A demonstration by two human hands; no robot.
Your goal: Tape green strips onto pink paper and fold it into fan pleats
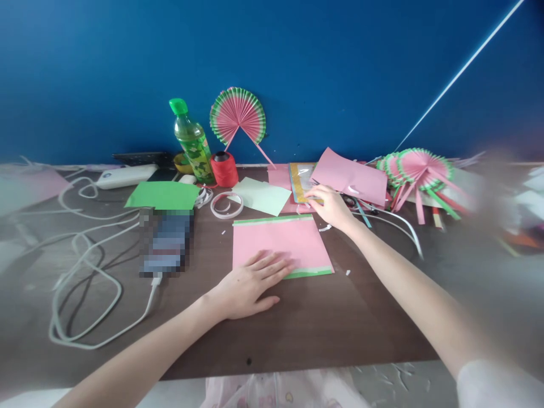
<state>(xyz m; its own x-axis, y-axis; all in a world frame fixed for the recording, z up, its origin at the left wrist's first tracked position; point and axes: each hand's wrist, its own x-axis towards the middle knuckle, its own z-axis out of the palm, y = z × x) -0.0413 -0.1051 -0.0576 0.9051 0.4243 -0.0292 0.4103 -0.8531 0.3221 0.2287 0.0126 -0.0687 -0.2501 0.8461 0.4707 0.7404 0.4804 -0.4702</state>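
Observation:
A pink paper sheet (280, 241) with green strips along its top and bottom edges lies flat on the dark wooden table (340, 317). My left hand (249, 286) rests flat on the sheet's lower left part, fingers stretched out. My right hand (329, 205) reaches past the sheet's upper right corner, fingers curled down onto the clutter beside a yellow-edged packet (301, 180); what they touch is hidden. A loose pink sheet (351, 177) lies just behind that hand.
A green bottle (193, 141), red thread spool (224, 169), tape ring (226, 205), green paper (164, 195) and pale green paper (262, 195) sit at the back. Folded watermelon paper fans (238, 116) (419, 170) stand by the blue wall. White cables (85, 272) and a phone (165, 241) lie left.

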